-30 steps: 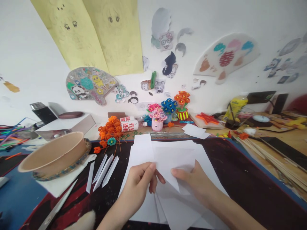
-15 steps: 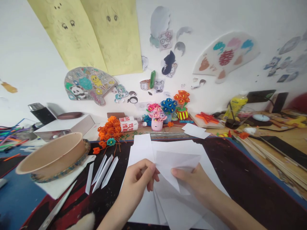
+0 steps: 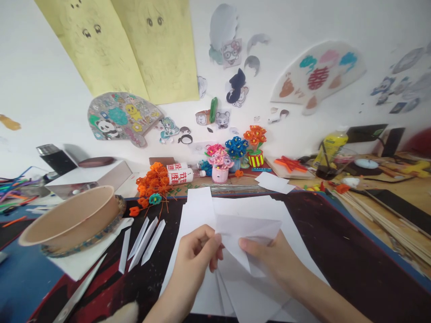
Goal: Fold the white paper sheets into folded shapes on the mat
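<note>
A folded piece of white paper [image 3: 247,229] is held up in front of me, over a pile of white sheets [image 3: 202,278]. My right hand [image 3: 269,251] grips it from the right, thumb on the near face and the other fingers hidden behind. At the paper's left corner, my left hand [image 3: 202,251] pinches with thumb and forefinger, the remaining fingers curled. Left of the sheets lie several narrow folded paper strips [image 3: 143,246] on the dark mat [image 3: 357,251].
Scissors [image 3: 79,294] lie at the lower left, near a tan bowl [image 3: 72,215] standing on white paper. Orange craft flowers [image 3: 153,181] and a pink flower pot [image 3: 220,174] stand behind. Wooden sticks [image 3: 380,224] and a black phone-like slab [image 3: 400,208] lie at right.
The folded paper has shifted slightly left and tilted a little in my hands. Both hands keep their hold, and the view has moved slightly.
</note>
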Demonstrator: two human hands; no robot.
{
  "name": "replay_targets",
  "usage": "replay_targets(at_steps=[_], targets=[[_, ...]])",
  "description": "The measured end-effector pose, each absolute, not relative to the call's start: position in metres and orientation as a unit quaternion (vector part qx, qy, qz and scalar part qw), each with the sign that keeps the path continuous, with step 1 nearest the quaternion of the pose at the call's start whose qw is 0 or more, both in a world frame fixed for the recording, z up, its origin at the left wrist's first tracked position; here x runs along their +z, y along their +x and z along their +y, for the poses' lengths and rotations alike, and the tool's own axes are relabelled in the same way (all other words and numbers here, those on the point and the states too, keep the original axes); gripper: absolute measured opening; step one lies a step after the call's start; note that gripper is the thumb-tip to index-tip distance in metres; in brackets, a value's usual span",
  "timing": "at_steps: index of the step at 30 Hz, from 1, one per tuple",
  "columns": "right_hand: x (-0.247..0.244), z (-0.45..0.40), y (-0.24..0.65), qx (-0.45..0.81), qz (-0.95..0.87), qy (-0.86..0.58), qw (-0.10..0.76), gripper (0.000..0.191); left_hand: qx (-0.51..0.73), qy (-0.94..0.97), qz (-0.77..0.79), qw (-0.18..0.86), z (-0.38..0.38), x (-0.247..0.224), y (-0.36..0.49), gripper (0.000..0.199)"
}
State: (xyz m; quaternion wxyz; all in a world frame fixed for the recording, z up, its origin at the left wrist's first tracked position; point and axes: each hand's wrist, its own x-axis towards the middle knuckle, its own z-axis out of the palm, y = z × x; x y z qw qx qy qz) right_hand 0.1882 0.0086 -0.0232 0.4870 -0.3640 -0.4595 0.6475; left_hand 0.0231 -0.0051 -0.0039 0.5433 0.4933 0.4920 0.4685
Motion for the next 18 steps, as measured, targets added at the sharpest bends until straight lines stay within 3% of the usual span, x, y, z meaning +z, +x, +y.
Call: replay_targets(at_steps=[6, 11, 18], targets=[[-0.0302, 0.0116, 0.1924, 0.596, -0.523, -0.411, 0.451, 0.035, 0.439, 0.507, 0.518, 0.532, -0.0093, -0.0005, 0.027, 0.026], [-0.0265, 0.0095, 0.1893, 0.614, -0.478, -0.404, 0.481, 0.028, 0.435, 0.498, 0.529, 0.532, -0.0102, -0.0007, 0.0249, 0.03], [-0.0271, 0.0137, 0.1933, 0.576, -0.532, -0.421, 0.456, 0.041, 0.395, 0.507, 0.499, 0.581, -0.0072, -0.0069, 0.0296, 0.03]])
